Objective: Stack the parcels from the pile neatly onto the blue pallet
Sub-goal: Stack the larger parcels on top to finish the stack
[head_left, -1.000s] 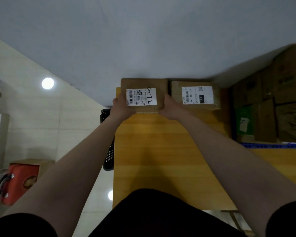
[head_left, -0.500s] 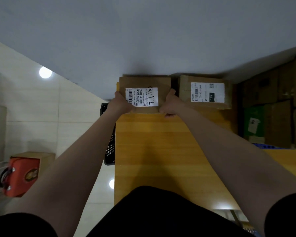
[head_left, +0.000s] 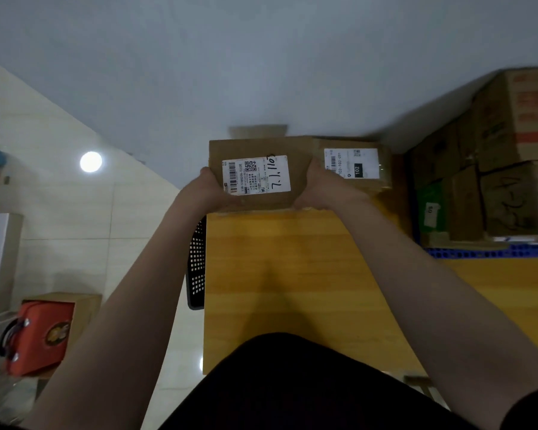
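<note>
Brown labelled parcel (head_left: 258,175) at the far end of the wooden desk (head_left: 292,274), clamped between the left hand (head_left: 205,190) on its left side and the right hand (head_left: 320,187) on its right, fingers of both wrapped round the edges and mostly hidden beneath. Just behind to the right, partly covered, a second parcel (head_left: 357,164) with a white label. Farther right, cardboard boxes (head_left: 510,187) stacked on the blue pallet (head_left: 491,252). Against the desk's left edge, a black basket (head_left: 196,265)

White label (head_left: 256,175) on the held parcel (head_left: 261,147): barcode, QR code, handwritten "7.1.110" plus one character I cannot settle; fine print too small. Neighbour parcel (head_left: 384,162) label (head_left: 354,162): I read "02-102 C01" and "102", white on black. Green parcel (head_left: 429,193) tag (head_left: 431,214): "05", blurred.
</note>
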